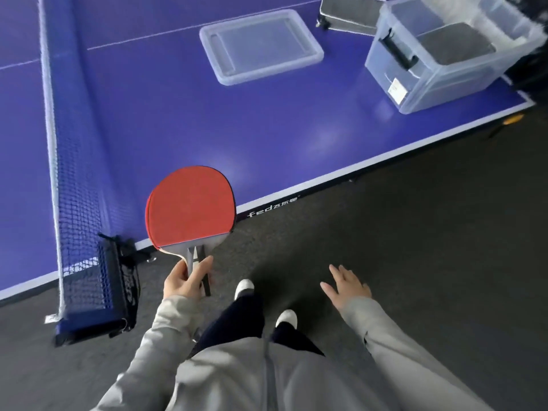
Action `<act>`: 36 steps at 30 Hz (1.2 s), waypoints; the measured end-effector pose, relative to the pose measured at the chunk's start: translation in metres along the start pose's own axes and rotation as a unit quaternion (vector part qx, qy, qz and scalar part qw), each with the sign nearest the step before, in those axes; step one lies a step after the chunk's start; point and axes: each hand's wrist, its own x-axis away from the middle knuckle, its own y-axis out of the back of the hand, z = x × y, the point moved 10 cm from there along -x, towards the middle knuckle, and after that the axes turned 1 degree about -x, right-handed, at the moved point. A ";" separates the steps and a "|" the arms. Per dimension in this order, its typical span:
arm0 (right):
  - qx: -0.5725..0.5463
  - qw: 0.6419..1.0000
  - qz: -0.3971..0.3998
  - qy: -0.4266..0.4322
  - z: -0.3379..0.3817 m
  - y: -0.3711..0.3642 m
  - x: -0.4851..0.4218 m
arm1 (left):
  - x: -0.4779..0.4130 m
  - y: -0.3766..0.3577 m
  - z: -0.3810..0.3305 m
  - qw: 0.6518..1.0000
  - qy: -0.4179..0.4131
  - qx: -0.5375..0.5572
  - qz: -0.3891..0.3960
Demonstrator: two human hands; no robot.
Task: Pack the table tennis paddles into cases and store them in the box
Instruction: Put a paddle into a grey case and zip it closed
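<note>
Free room: the bare purple counter (pixel 281 137) between the net (pixel 74 188), which walls the left, and the clear box (pixel 439 81) at the far right corner, its top open. Obstacles: the flat lid (pixel 261 46) at far centre, a grey case (pixel 347 13) just beyond the box, and the paddle (pixel 189 206) in the left hand (pixel 184 283) over the near edge.

purple tabletop (pixel 267 129): carries a clear lid (pixel 261 46), a clear box (pixel 430 81) at the right corner, a grey case (pixel 347 13) just beside the box, a net (pixel 68 143) at left.
</note>
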 end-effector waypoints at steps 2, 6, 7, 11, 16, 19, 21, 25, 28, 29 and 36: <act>0.015 0.999 -0.013 0.026 0.022 0.021 -0.017 | -0.014 0.002 -0.004 1.000 0.004 0.015 -0.024; 0.040 0.995 -0.055 0.074 0.076 0.062 -0.046 | -0.051 0.005 -0.017 0.998 0.015 0.037 -0.051; 0.048 0.993 -0.065 0.089 0.091 0.071 -0.052 | -0.062 0.006 -0.020 0.997 0.018 0.046 -0.053; 0.089 0.984 -0.077 0.137 0.151 0.099 -0.071 | -0.112 0.012 -0.030 0.994 0.035 0.076 -0.064; 0.135 0.976 -0.065 0.157 0.215 0.124 -0.105 | -0.178 0.030 -0.040 0.989 0.052 0.082 -0.109; 0.143 0.976 -0.056 0.156 0.246 0.135 -0.125 | -0.209 0.042 -0.047 0.987 0.063 0.079 -0.122; 0.146 0.975 -0.053 0.156 0.263 0.142 -0.135 | -0.226 0.047 -0.050 0.990 0.066 0.059 -0.111; 0.164 0.973 -0.050 0.153 0.282 0.148 -0.148 | -0.248 0.056 -0.044 0.991 0.096 0.035 -0.088; 0.176 0.971 -0.049 0.155 0.292 0.152 -0.158 | -0.257 0.062 -0.036 0.990 0.116 0.017 -0.083; 0.183 0.970 -0.050 0.155 0.296 0.154 -0.161 | -0.258 0.064 -0.035 0.989 0.118 0.013 -0.085; 0.201 0.966 -0.064 0.148 0.311 0.163 -0.177 | -0.259 0.081 -0.033 0.982 0.106 -0.083 -0.133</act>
